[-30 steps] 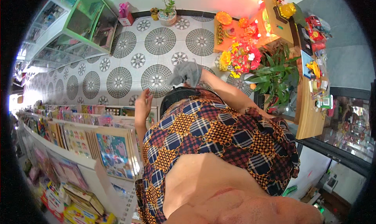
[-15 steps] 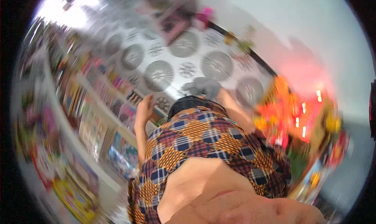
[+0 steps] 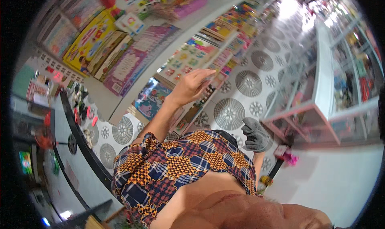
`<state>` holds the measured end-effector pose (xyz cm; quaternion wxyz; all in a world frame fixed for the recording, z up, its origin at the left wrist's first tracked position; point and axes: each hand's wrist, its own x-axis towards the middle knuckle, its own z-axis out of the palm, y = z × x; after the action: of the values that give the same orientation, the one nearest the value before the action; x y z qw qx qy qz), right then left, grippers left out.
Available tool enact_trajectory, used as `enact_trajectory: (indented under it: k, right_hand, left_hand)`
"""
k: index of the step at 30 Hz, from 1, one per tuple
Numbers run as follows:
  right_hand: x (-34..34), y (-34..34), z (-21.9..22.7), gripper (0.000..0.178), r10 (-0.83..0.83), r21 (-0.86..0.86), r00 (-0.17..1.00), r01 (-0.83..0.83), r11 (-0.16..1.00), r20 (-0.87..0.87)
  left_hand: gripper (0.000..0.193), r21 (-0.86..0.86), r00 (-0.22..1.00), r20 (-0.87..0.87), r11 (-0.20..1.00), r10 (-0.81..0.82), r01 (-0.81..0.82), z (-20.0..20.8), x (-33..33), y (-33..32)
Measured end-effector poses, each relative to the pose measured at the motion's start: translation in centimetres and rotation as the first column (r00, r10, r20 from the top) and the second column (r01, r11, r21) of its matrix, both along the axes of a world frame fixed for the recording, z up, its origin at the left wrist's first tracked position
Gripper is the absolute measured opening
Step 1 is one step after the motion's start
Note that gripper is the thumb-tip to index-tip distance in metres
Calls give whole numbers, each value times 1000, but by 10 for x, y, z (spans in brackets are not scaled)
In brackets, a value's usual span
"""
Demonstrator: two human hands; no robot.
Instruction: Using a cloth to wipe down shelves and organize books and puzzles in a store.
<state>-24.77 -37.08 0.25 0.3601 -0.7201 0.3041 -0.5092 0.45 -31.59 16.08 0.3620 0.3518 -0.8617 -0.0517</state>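
My left hand [image 3: 191, 86] is raised in front of the low white shelves, its fingers stretched forward and nothing seen in it. Boxed sets and picture sheets [image 3: 182, 60] lie just beyond the fingers. A crumpled grey cloth [image 3: 256, 136] is bunched over my right hand [image 3: 258, 156], hiding its fingers; only the wrist side shows. This hand hangs low at my right, near the corner of a glass display case [image 3: 317, 108].
A white shelf top [image 3: 140, 74] at the left bears a yellow box [image 3: 89, 38] and a purple box [image 3: 136, 56]. Patterned floor [image 3: 248, 82] runs between shelves and case. A dark-edged counter [image 3: 76, 157] stands at the lower left. Pink flowers [image 3: 292, 159] are by the right wall.
My body and view have turned left, and the glowing orange display has left the view. My left hand has risen beside the shelves; the grey cloth now appears farther right.
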Motion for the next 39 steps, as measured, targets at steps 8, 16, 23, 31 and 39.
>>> enact_trajectory:
  k: [8, 16, 23, 31, 39]
  right_hand:
    - [75, -50, 18, 42, 178, -218, 977, -200, 955, -117]
    - [119, -124, 92, 40, 448, -379, 868, -497, 781, -215]
    - [245, -119, 152, 39, 633, -528, 734, -649, 547, -246]
    - [292, -10, 180, 37, 646, -520, 622, -765, 379, -444]
    - [242, -77, 160, 37, 369, -646, 841, -540, 539, -395]
  left_hand:
    - [21, -299, 942, -326, 937, 79, -182, -28, 47, 25]
    - [25, -250, 458, -498, 384, 737, -889, 9, 89, 93]
    - [47, -261, 185, -179, 134, 966, -956, -2, 118, 97]
    - [40, -182, 213, -88, 194, 973, -964, -10, 132, 95]
    - [41, -197, 223, -176, 188, 959, -962, -16, 131, 90]
